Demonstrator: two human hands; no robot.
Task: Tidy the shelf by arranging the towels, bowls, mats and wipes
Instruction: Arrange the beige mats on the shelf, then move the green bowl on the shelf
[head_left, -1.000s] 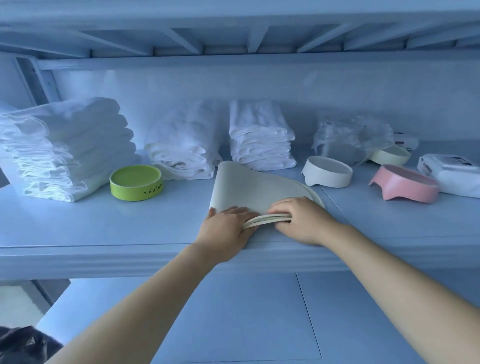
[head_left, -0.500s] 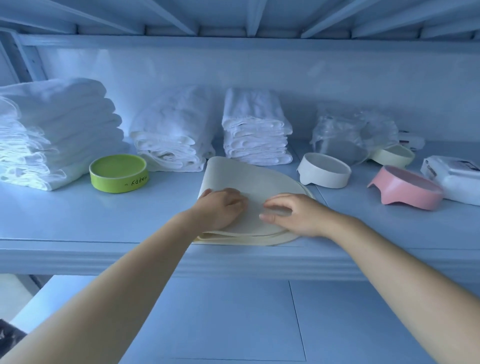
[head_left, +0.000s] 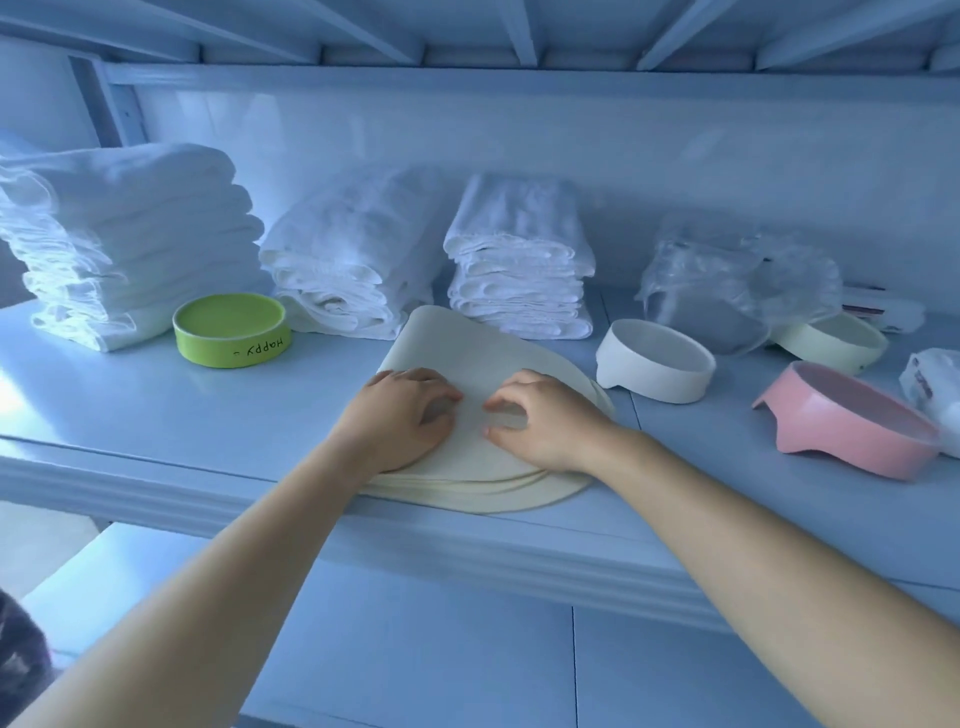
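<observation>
Mats (head_left: 457, 338) step in hand: stack at shelf (head_left: 130, 415) front edge, between green bowl (head_left: 231, 330) and white bowl (head_left: 654, 364); left hand (head_left: 402, 415), right hand (head_left: 540, 421) on top; fingers bent, tips pressing top mat, gripping nothing; next probably: square staggered edges, slide stack back from lip.

A single view, worn on the person's head, sits above and behind both hands; it faces forward and tilts down; the two forearms rise from the bottom corners and meet near mid-frame, where the left hand (head_left: 400, 415) and right hand (head_left: 545, 421) appear close to the lens; just under them runs the front edge of the shelf (head_left: 130, 405); beyond the hands the view reaches the back wall (head_left: 623, 145); above them shows the underside of the upper shelf (head_left: 519, 31); below them, a lower shelf (head_left: 415, 649); the wide angle bows straight edges near the borders.
</observation>
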